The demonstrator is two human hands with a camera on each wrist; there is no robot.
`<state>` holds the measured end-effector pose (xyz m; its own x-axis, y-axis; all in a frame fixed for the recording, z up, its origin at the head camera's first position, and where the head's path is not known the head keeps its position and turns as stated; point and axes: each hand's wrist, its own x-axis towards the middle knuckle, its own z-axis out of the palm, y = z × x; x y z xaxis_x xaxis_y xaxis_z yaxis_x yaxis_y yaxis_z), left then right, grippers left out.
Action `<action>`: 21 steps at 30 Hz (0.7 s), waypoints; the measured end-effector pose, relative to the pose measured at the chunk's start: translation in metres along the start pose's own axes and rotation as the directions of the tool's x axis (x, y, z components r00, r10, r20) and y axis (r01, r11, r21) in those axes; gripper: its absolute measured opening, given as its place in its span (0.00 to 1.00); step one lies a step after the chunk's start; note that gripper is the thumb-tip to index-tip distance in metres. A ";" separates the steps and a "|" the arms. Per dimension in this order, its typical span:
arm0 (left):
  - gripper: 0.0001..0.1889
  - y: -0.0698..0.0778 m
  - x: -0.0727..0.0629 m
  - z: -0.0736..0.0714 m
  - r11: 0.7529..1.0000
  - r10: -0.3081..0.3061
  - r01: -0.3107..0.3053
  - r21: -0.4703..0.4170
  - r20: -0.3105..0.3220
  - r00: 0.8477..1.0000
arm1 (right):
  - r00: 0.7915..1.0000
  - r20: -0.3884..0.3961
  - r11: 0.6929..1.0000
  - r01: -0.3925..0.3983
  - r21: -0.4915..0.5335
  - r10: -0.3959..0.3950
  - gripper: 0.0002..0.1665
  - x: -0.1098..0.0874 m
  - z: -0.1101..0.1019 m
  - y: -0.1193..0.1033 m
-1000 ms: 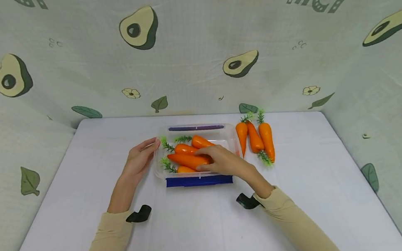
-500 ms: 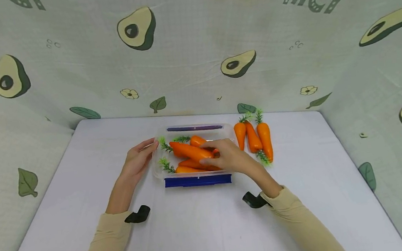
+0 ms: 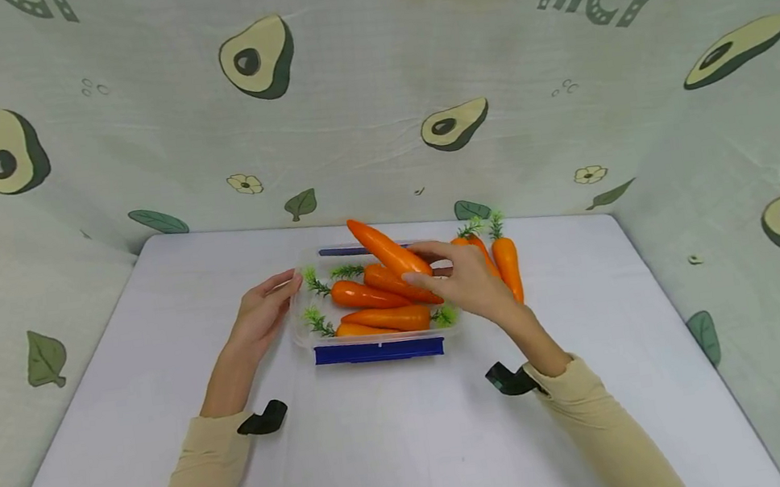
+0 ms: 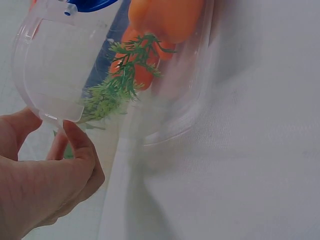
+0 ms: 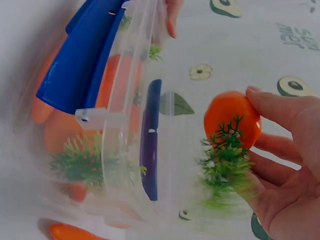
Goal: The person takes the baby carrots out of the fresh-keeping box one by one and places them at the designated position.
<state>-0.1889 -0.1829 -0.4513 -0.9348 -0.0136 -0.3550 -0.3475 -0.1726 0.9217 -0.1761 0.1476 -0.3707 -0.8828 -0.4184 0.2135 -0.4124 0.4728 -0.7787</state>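
Near the desk's (image 3: 379,448) far edge, a carrot (image 3: 389,252) was gripped by its thick end in the right hand (image 3: 470,279) above a box (image 3: 379,350) pinched at its left side by the left hand (image 3: 259,311), and might be dropped if the glossy skin slipped.

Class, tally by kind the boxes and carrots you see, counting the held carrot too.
Clear box: 1
Carrots: 8 in sight (4 in the box, 1 in the right hand, 3 beside the box)
Total: 9
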 end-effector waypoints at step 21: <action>0.33 0.001 0.000 -0.002 1.000 -0.011 0.011 0.019 0.003 1.000 | 0.933 -0.315 0.985 -0.170 0.040 0.174 0.29 -0.015 -0.037 0.037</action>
<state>-0.1892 -0.1848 -0.4511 -0.9310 -0.0084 -0.3649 -0.3594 -0.1535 0.9205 -0.1866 0.1996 -0.3808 -0.9662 -0.0643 0.2497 -0.2472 0.5058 -0.8264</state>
